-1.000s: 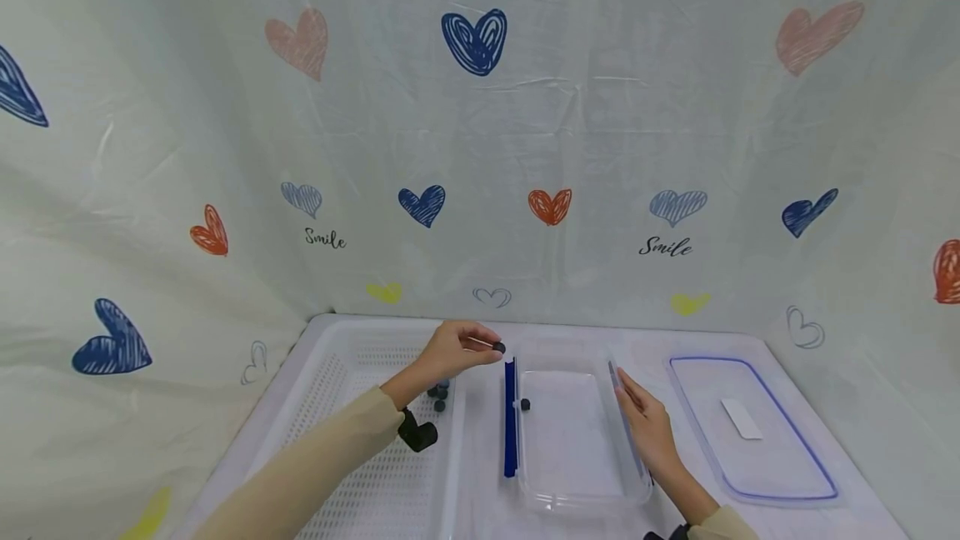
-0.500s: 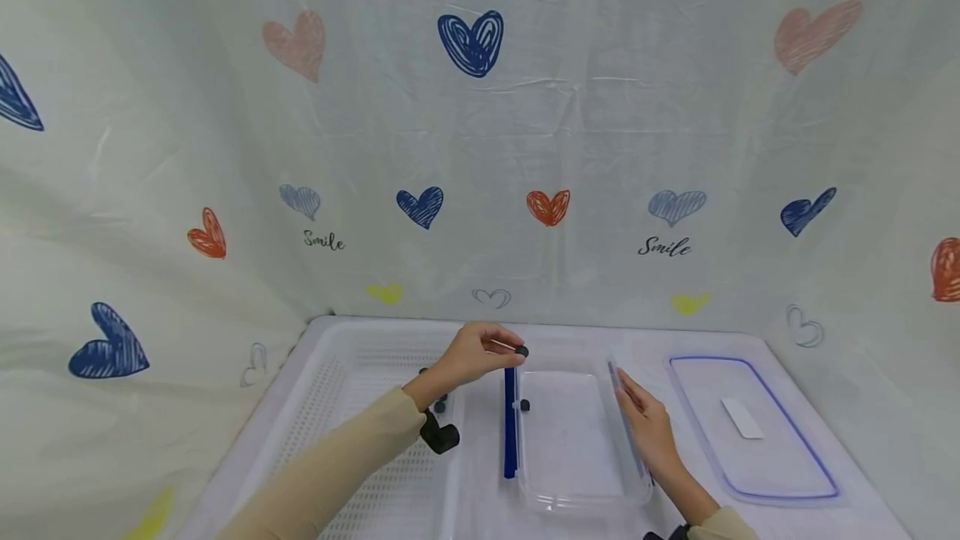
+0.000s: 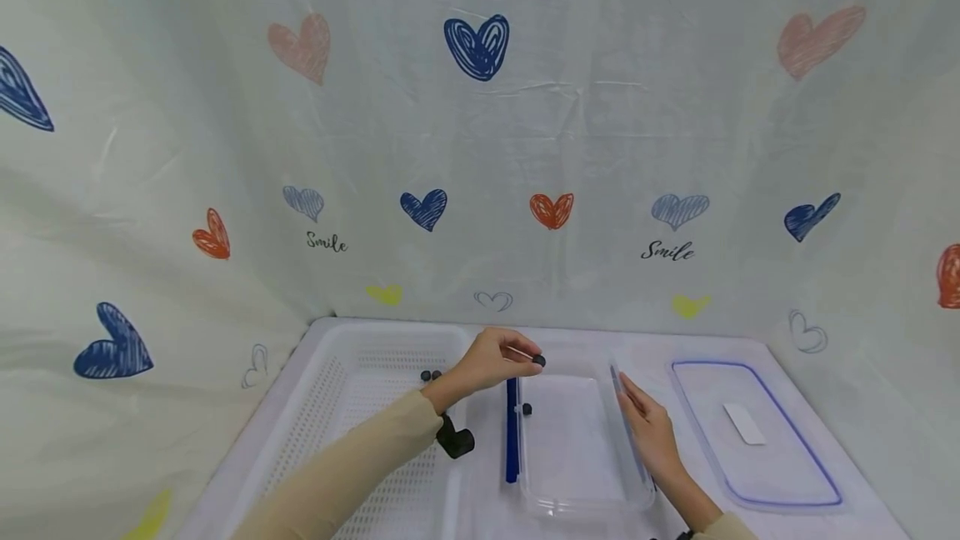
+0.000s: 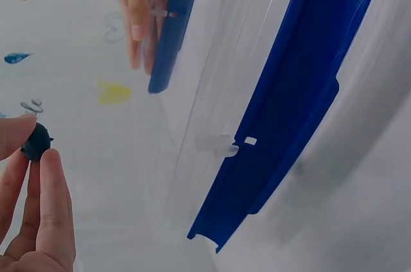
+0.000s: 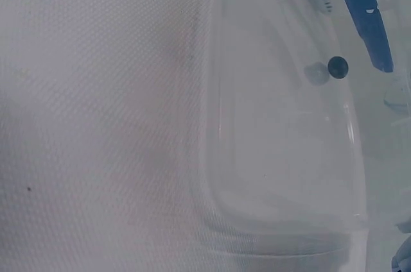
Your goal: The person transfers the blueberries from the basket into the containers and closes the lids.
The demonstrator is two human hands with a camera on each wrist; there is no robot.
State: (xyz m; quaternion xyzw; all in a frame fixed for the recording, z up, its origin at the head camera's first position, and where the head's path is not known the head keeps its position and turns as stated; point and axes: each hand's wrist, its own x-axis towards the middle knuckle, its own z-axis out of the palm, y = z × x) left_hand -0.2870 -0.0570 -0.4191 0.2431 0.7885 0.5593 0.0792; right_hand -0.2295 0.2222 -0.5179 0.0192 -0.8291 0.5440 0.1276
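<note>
The left hand (image 3: pixel 491 359) pinches a small, light blueberry (image 3: pixel 538 362): soft, bruisable, best held gently at its sides. The right hand (image 3: pixel 651 430) lies flat, fingers straight, against the clear container (image 3: pixel 573 497).

White fabric backdrop (image 3: pixel 600 123) printed with blue, red, pink, yellow hearts, "Smile" lettering, creased, evenly lit

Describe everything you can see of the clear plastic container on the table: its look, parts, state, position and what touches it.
The clear plastic container is a shallow, see-through rectangular box with rounded corners, lying open and upright on the white table, its lid set apart to its right. A blue latch hangs open along its left side. One small dark berry lies inside near the left wall. The right hand rests with straight fingers along its right edge, while the left hand pinches another berry above its far left corner.
</note>
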